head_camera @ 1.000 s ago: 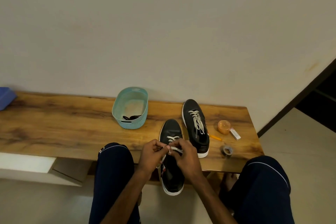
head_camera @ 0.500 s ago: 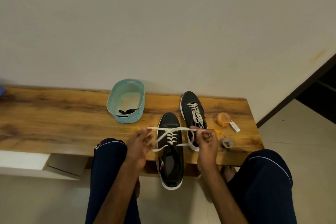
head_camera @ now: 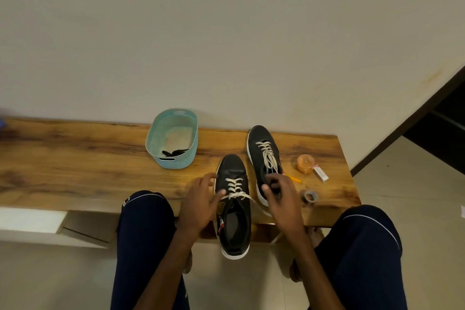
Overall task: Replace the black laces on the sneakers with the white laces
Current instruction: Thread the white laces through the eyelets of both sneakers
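**A:** Where are your hands just now?

**B:** My left hand point(head_camera: 201, 205) sits just left of the near sneaker point(head_camera: 232, 224), fingers spread and slack, gripping nothing. One fingertip lies right by the top crossing of the white lace point(head_camera: 234, 185). Whether it touches, I cannot tell. My right hand point(head_camera: 283, 200) is just right of that sneaker, fingers apart and lightly bent, with nothing held in them.

**A:** And the lace itself?

**B:** It's threaded up the front of the near sneaker in several crossings. The topmost one is slack and trails off to either side.

**A:** The other shoe?

**B:** The far sneaker point(head_camera: 261, 146) stands just right of the near sneaker and further back, carrying a second white lace point(head_camera: 269, 156). My right hand covers its heel end.

**A:** The black laces?

**B:** The black laces point(head_camera: 175, 152) lie in the teal basket point(head_camera: 176, 162), back and to the left of the near sneaker, well apart from it.

**A:** Anything else?

**B:** The bench point(head_camera: 75, 158) carries the near sneaker's front, while its heel juts past the edge toward me. Off to its right, beyond the far sneaker, are an orange cup point(head_camera: 305, 163), a small white box point(head_camera: 320, 173) and a tape roll point(head_camera: 310, 196)
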### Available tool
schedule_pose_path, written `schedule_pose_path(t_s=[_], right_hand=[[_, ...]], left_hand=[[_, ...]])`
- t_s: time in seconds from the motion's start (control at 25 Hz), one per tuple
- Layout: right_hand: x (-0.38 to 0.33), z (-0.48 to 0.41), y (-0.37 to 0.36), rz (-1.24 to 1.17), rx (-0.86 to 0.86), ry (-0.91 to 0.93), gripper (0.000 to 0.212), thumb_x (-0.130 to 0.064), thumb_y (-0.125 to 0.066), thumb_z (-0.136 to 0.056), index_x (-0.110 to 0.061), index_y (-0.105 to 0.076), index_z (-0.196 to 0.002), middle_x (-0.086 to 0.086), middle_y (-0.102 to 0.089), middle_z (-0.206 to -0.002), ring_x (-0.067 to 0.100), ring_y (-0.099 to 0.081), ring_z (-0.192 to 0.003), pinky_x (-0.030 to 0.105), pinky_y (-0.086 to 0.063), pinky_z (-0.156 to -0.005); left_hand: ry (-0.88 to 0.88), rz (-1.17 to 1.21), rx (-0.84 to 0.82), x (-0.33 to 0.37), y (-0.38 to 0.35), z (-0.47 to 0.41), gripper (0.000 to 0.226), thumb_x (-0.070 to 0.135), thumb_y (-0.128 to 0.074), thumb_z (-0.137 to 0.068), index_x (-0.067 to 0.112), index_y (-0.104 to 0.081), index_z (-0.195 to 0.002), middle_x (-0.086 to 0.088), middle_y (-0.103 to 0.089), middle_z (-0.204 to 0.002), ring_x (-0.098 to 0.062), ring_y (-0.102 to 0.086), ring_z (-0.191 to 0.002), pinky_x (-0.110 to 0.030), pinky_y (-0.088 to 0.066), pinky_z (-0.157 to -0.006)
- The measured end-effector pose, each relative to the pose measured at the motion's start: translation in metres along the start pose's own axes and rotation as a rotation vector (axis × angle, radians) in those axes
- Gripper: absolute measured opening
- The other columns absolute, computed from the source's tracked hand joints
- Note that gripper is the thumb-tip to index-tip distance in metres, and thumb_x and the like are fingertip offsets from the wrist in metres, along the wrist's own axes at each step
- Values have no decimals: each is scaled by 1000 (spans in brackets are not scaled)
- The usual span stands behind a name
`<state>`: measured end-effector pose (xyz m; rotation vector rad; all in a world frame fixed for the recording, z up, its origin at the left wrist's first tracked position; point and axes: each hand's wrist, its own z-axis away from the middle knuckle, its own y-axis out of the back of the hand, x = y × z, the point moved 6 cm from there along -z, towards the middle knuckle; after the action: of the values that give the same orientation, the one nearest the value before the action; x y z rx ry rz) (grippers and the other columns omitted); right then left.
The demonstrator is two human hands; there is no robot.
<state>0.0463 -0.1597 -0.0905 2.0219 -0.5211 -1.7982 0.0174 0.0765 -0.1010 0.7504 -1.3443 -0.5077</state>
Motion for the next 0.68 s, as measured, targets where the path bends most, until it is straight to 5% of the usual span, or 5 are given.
schedule_pose_path(t_s=[0.12,0.24,0.44,0.68], right_hand=[[-7,16,-44,293,-194,140,27,-33,-54,-100,-24,-57,-126,-12,-53,-123,5,-48,-111,20,-43,-88],[-4,19,-54,264,-139,54,15,-26,-58,-99,-18,-64,-110,-4,-62,-106,12,-54,-97,27,-47,-81],[3,12,-43,245,-143,13,9,-26,-66,-93,-20,-71,-97,-8,-64,-94,10,-53,-90,27,-46,-76],[8,11,-39,157,-244,-1,8,-26,-69,-91,-21,-74,-94,-10,-66,-92,7,-57,-91,29,-49,-78]], left_hand=[[-109,-89,-72,15,-20,9,25,40,-59,-95,33,-58,-119,16,-56,-114,-6,-58,-101,-31,-53,-79],[-39,-9,-26,13,-16,9,3,33,-64,-92,31,-63,-94,17,-63,-90,-4,-59,-84,-27,-50,-71],[-112,-207,-82,8,-16,8,13,29,-60,-96,30,-64,-107,13,-61,-104,-6,-54,-100,-30,-50,-82],[-100,-297,-45,4,-7,7,6,29,-58,-95,29,-60,-101,12,-54,-104,-7,-51,-94,-31,-51,-78]])
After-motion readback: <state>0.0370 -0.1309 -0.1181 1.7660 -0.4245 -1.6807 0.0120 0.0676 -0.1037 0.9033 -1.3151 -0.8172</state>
